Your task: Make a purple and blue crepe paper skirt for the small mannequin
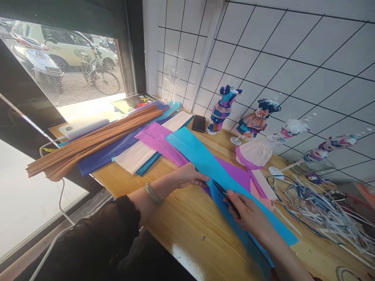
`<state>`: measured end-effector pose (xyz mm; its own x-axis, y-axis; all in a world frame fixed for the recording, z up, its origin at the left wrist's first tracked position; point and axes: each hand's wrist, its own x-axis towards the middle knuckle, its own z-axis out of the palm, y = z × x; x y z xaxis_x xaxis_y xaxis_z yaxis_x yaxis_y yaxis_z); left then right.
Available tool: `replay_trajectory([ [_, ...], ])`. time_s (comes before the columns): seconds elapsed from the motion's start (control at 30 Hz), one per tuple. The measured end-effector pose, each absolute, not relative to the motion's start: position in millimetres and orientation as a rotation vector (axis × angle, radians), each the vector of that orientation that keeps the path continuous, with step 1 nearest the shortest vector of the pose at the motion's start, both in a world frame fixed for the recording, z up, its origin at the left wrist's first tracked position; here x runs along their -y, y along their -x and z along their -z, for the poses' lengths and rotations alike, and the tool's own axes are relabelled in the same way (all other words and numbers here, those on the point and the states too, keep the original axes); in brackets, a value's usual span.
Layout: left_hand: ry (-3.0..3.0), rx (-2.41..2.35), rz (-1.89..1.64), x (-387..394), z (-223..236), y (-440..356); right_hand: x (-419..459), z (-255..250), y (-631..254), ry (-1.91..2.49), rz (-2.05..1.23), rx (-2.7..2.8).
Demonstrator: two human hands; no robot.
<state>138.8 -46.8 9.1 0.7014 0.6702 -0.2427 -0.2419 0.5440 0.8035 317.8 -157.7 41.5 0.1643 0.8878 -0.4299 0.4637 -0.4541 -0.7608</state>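
On the wooden table (175, 222): blue sheet (187, 146) and black scissors (220, 189).
The right hand (249, 211) grips the scissors at the sheet; the left hand (188, 176) pinches the sheet's near edge, left of the scissors.

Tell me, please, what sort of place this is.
Probably a small craft workspace: the right hand holds black scissors at a blue sheet, more coloured sheets lie on the wooden table, and dressed forms on stands are near the wall.
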Motion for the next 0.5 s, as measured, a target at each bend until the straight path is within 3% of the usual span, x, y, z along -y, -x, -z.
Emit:
replay_trajectory([
  [0.5, -0.856, -0.544, -0.568, 47, -9, -138, 149, -40, -306, 1.860, -1.219, 1.290],
])
